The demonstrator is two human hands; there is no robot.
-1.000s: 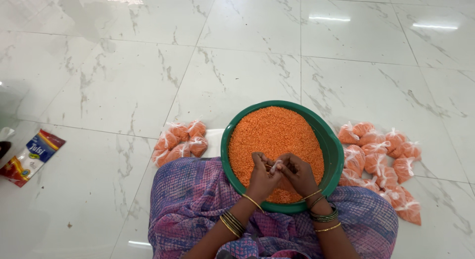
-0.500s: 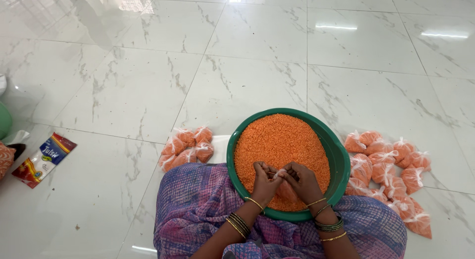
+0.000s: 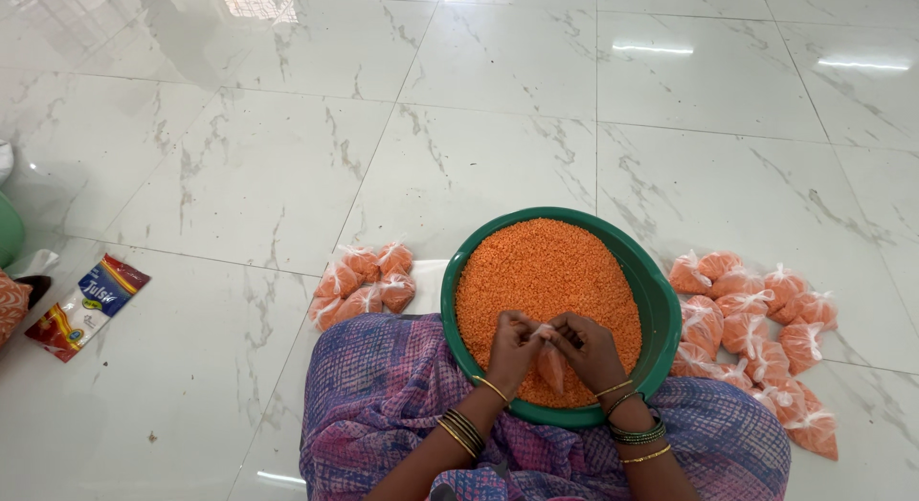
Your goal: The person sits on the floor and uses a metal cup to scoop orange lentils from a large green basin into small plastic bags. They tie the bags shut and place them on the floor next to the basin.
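Note:
A green round tub [image 3: 661,305] heaped with orange lentils [image 3: 541,271] rests against my lap on a white marble floor. Over its near side my left hand [image 3: 512,346] and my right hand [image 3: 586,346] meet, fingers pinched together on the neck of a small clear bag of lentils [image 3: 551,367] that hangs between them. Bangles ring both wrists. My lap is covered by purple checked cloth [image 3: 402,396].
Several tied lentil bags lie in a pile [image 3: 756,329] right of the tub, and a smaller cluster [image 3: 362,276] lies to its left. A red and blue printed packet [image 3: 86,305] lies on the floor at far left, near a green object [image 3: 8,231] at the edge.
The view has drifted so the tub and hands sit slightly further right. Both hands stay together over the tub, still working the top of the small bag.

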